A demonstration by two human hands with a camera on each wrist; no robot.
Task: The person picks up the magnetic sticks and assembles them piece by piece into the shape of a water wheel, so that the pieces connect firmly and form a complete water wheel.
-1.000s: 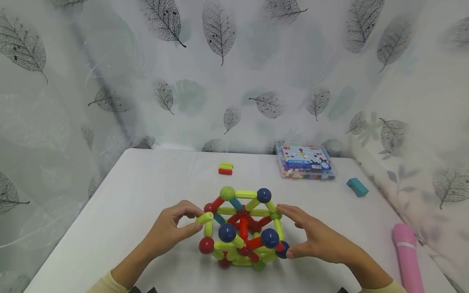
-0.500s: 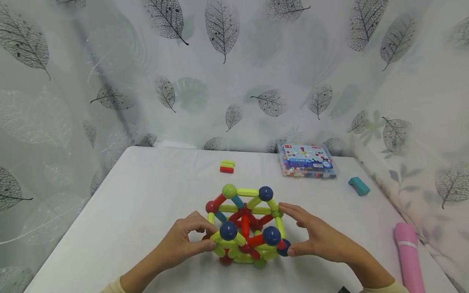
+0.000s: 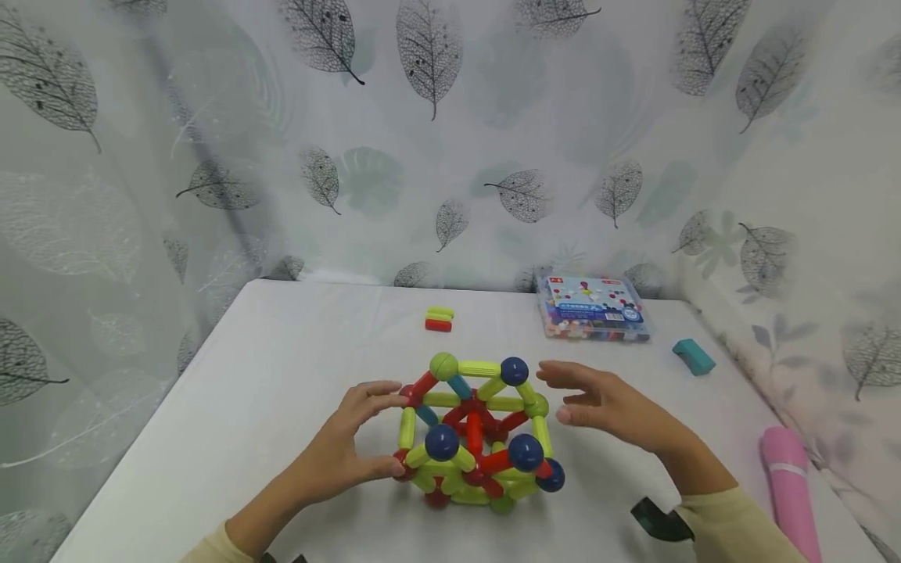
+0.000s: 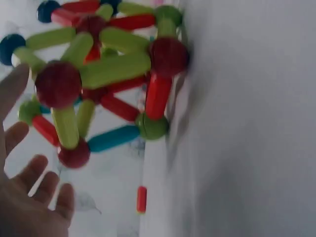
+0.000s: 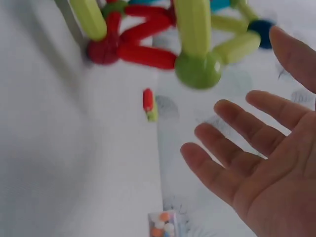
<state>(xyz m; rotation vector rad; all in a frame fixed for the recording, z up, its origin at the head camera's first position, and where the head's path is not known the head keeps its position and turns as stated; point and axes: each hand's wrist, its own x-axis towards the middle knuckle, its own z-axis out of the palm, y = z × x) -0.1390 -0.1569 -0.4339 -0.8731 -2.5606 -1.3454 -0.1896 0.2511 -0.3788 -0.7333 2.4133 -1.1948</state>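
Note:
A ball-and-rod construction model (image 3: pixel 475 432) of red, yellow-green and blue pieces stands on the white table in the head view. My left hand (image 3: pixel 338 447) is at its left side, thumb by the lower red ball (image 3: pixel 406 463) and fingertips by the upper red ball (image 3: pixel 411 395). The left wrist view shows the thumb close to a yellow-green rod (image 4: pixel 28 58) and the other fingers spread. On the other side, my right hand (image 3: pixel 619 408) hovers a little apart from the model. Its fingers are spread near a green ball (image 5: pixel 198 70) in the right wrist view, holding nothing.
Several loose rods (image 3: pixel 439 319) lie toward the back of the table (image 3: pixel 317 336). A clear plastic case of pieces (image 3: pixel 594 307) stands at the back right, with a teal block (image 3: pixel 694 357) beside it. A pink roll (image 3: pixel 790 489) lies along the right edge.
My left hand has brought a yellow-green rod to the model's front left, where it now joins the blue ball, and let go of it. My right hand has lifted off the model's right side.

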